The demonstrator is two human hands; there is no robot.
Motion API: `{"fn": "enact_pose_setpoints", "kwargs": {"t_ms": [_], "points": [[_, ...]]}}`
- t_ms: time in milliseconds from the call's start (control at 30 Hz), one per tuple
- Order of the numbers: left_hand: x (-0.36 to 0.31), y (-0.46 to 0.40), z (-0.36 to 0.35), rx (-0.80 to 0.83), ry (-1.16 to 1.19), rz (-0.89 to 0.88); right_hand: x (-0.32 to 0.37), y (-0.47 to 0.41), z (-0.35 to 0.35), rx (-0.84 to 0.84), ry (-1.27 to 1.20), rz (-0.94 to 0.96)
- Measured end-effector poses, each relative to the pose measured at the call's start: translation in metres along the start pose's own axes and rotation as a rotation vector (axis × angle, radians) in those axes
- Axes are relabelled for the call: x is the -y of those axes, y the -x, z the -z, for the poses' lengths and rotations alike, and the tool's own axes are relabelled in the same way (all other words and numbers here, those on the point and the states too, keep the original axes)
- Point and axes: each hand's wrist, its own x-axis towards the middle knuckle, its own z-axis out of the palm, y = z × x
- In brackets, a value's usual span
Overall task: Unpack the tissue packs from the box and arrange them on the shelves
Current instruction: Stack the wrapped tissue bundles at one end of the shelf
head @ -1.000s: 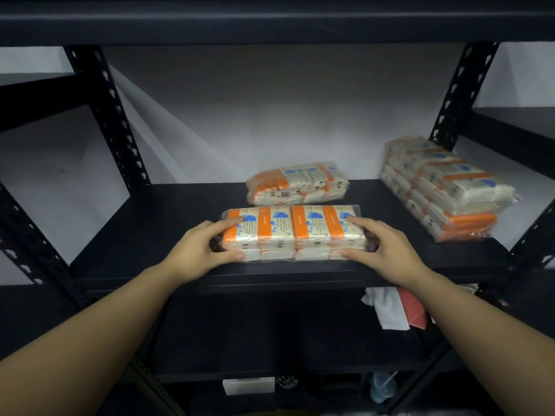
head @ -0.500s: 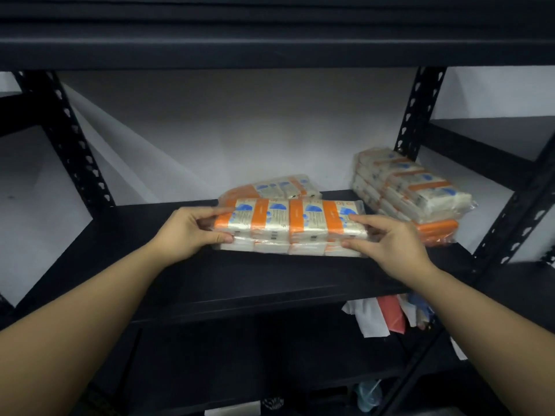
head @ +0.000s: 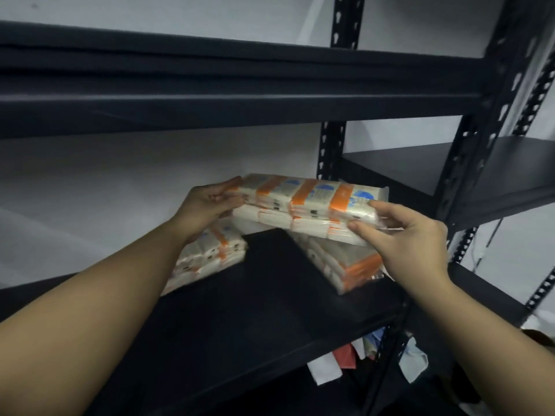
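Tissue pack (head: 312, 205) above shelf (head: 270, 310) — both hands gripping ends.

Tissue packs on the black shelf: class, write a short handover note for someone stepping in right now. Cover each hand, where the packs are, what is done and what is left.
Left hand grips the left end of the held tissue bundle; right hand grips its right end.
The bundle is lifted above the black shelf, touching nothing else.
Done: a left bundle and a right stack already lie on the shelf.
Left: set the held bundle down, probably on the right stack below it. The box is out of view, so remaining packs are unknown.
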Motion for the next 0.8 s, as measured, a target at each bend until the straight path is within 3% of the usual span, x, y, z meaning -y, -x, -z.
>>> {"fn": "enact_pose_setpoints", "kwargs": {"t_ms": [133,333,600,800], "points": [[0.007,-0.059,-0.040,-0.017,0.012,-0.024,-0.005,-0.009,0.000,-0.149,0.100,0.041],[0.019,-0.110,-0.085,0.016,0.073,-0.009,-0.017,-0.010,-0.007,-0.214,0.268,0.129],[0.041,-0.147,-0.105,0.028,0.011,-0.049,-0.037,-0.009,-0.026,-0.191,0.279,0.164],[0.052,-0.155,-0.110,-0.054,-0.092,-0.088,-0.041,-0.019,-0.033,-0.132,0.297,0.119]]}}
